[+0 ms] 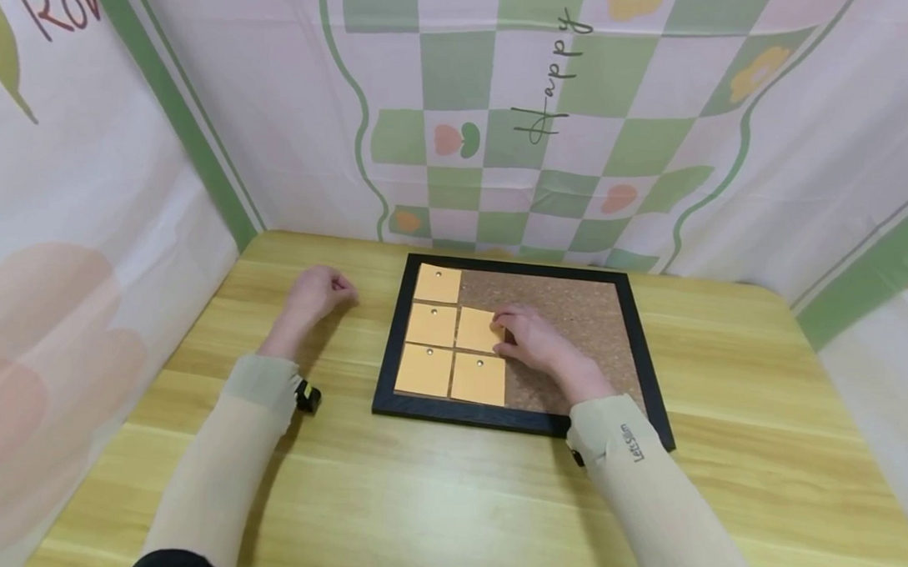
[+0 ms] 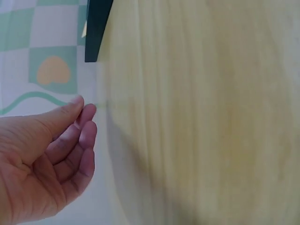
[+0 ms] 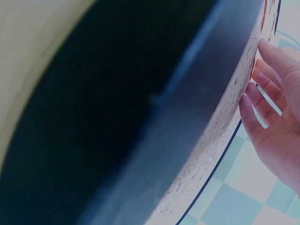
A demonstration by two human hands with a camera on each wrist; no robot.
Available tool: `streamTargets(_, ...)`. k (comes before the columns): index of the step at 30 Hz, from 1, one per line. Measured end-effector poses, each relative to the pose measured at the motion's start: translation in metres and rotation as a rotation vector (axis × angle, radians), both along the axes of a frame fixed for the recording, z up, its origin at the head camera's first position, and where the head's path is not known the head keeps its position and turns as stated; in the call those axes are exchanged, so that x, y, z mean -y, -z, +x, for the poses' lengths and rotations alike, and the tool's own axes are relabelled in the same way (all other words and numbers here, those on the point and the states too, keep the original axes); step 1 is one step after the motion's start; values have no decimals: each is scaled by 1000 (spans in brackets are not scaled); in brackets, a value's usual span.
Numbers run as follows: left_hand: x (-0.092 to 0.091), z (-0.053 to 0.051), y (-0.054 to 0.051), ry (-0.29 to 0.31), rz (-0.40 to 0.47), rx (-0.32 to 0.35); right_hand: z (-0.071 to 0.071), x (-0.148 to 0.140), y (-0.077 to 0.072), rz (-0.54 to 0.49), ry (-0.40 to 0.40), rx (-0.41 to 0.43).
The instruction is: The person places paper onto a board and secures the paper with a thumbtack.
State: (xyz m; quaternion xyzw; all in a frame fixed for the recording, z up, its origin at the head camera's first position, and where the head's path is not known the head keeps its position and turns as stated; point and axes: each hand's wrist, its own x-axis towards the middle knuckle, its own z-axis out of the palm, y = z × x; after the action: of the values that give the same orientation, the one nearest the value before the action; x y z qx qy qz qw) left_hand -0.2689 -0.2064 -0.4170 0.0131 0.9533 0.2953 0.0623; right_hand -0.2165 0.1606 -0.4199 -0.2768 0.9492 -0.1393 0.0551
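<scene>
A black-framed cork board (image 1: 573,321) lies on the table with several orange paper notes on its left part. My right hand (image 1: 530,340) touches the right edge of the middle-row note (image 1: 476,330) in the second column, fingers slightly bent. No pin shows on that note. Pins with round heads stand on the other notes, such as the lower note (image 1: 476,380) below. In the right wrist view, the right fingertips (image 3: 248,105) meet the cork. Left of the board, my left hand (image 1: 320,295) hovers, its thumb tip against the index finger; anything small between them is hidden.
The wooden table (image 1: 416,499) surrounds the board. A printed cloth (image 1: 518,177) with green checks hangs behind the table's far edge, and more cloth hangs at both sides. The board's black frame (image 1: 464,412) forms a raised edge.
</scene>
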Motion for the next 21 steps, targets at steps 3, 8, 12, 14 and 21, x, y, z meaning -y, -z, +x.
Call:
streamTargets(3,-3,1,-1,35,37,-10,0,0,1,-3,3,4)
streamTargets(8,-8,2,-1,88,70,-19,0,0,2,-8,0,-6)
streamTargets(12,-12,2,-3,115,120,-2,0,-1,2,-13,-5,-11)
streamTargets(14,-14,2,-4,127,134,4,0,-1,2,-15,-5,-8)
streamTargets(21,-19,3,-6,183,97,-37,-1,-1,2,-10,-4,-4)
